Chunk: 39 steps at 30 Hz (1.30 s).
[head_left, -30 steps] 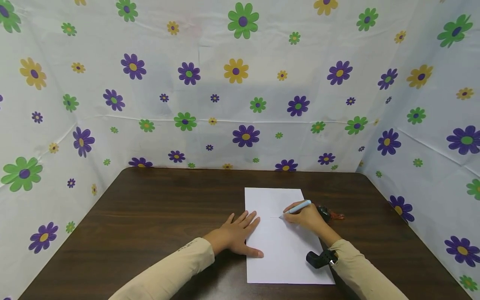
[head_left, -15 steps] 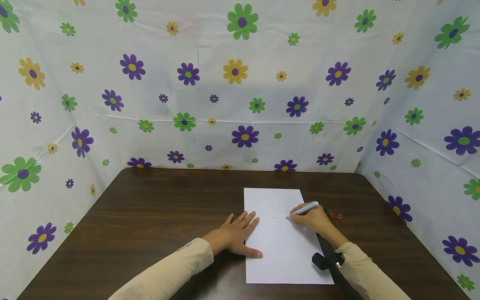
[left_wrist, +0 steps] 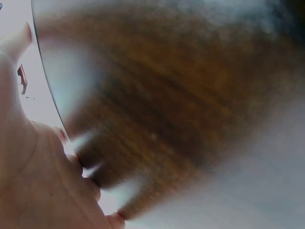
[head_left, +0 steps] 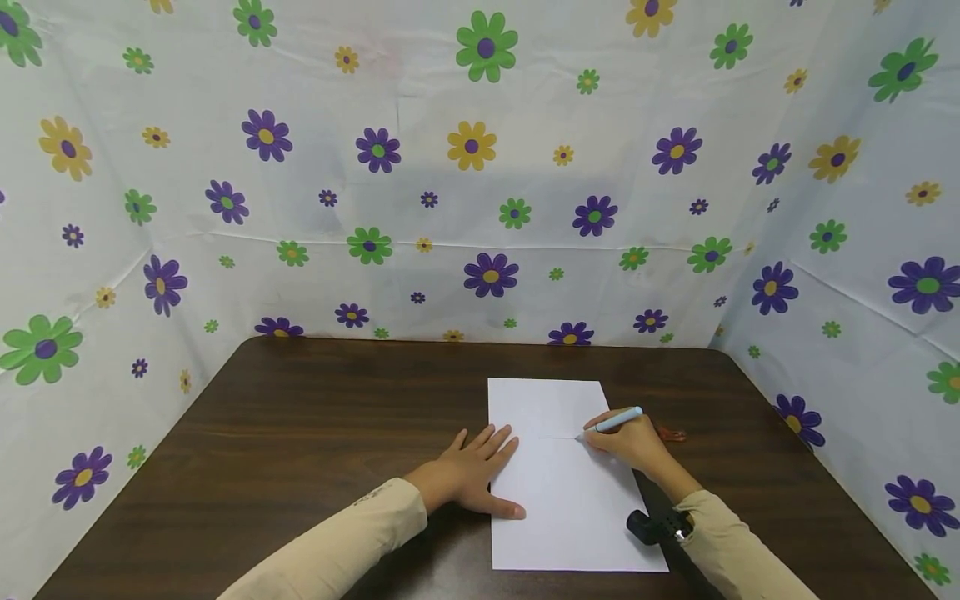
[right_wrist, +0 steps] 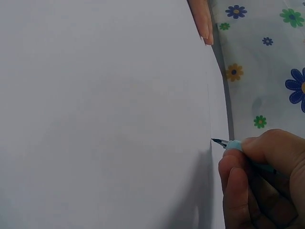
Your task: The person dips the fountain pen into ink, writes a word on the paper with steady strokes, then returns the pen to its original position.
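Note:
A white sheet of paper (head_left: 558, 508) lies on the dark wooden table. My left hand (head_left: 474, 473) rests flat with fingers spread over the sheet's left edge. In the left wrist view my left palm (left_wrist: 38, 176) shows beside the paper's edge, much of it blurred. My right hand (head_left: 630, 439) pinches a light blue pen (head_left: 618, 419), tilted, its tip on the paper at the right end of a thin straight line (head_left: 557, 437). The right wrist view shows the pen's dark tip (right_wrist: 219, 141) touching the sheet, with the fingers curled round the barrel.
A small reddish-brown object (head_left: 671, 434) lies behind my right hand, partly hidden. A black wrist camera (head_left: 654, 527) on the right wrist hangs over the paper's lower right. The table (head_left: 300, 417) is enclosed by flowered cloth (head_left: 300, 208) at back and sides.
My right hand has moved right with the pen, and the line on the paper has grown longer that way. My left hand has stayed in place on the sheet.

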Available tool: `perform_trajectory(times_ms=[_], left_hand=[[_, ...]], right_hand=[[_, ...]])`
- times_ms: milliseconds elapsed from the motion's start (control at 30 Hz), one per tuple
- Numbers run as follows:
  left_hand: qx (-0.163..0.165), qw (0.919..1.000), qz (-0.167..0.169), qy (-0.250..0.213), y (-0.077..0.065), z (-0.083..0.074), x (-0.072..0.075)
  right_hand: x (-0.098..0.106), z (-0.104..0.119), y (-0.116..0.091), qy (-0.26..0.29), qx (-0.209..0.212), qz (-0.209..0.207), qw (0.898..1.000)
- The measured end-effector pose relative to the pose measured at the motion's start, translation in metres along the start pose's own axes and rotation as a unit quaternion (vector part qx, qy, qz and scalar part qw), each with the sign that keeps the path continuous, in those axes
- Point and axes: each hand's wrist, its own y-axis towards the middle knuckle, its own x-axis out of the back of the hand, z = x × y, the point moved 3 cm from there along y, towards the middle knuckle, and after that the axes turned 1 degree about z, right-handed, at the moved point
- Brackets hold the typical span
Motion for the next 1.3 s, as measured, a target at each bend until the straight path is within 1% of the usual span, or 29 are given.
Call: perform_trajectory(times_ms=[67, 233, 300, 400, 500, 567, 733, 867, 1100, 1300], left_hand=[[-0.001, 1.0000, 0.000, 0.000, 0.001, 0.000, -0.001], [-0.002, 1.0000, 0.005, -0.001, 0.003, 0.001, -0.002], [-0.001, 1.0000, 0.007, -0.004, 0.002, 0.000, -0.001], [0.001, 0.9999, 0.007, -0.009, 0.001, 0.000, 0.001], [0.002, 1.0000, 0.006, -0.006, 0.000, 0.000, 0.002], [0.003, 1.0000, 0.005, -0.003, 0.000, 0.000, 0.002], [0.006, 1.0000, 0.006, 0.004, 0.000, 0.000, 0.002], [0.006, 0.9999, 0.007, 0.009, 0.001, 0.000, 0.001], [0.006, 0.9999, 0.008, 0.004, -0.001, 0.000, 0.002], [0.006, 1.0000, 0.005, 0.004, 0.000, 0.001, 0.001]], right_hand=[[0.000, -0.002, 0.001, 0.010, -0.011, -0.004, 1.000], [-0.002, -0.005, 0.004, 0.089, -0.043, -0.018, 0.995], [-0.004, -0.004, 0.006, 0.108, -0.048, -0.023, 0.993], [-0.008, 0.003, 0.009, 0.098, -0.047, -0.034, 0.993], [-0.012, 0.009, 0.012, 0.071, -0.042, -0.044, 0.996], [-0.016, 0.012, 0.016, 0.048, -0.033, -0.051, 0.997], [-0.022, 0.016, 0.021, 0.022, -0.011, -0.066, 0.998], [-0.025, 0.017, 0.022, 0.025, 0.000, -0.071, 0.997], [-0.027, 0.016, 0.022, 0.013, -0.010, -0.073, 0.997], [-0.029, 0.017, 0.021, 0.018, -0.006, -0.075, 0.997]])
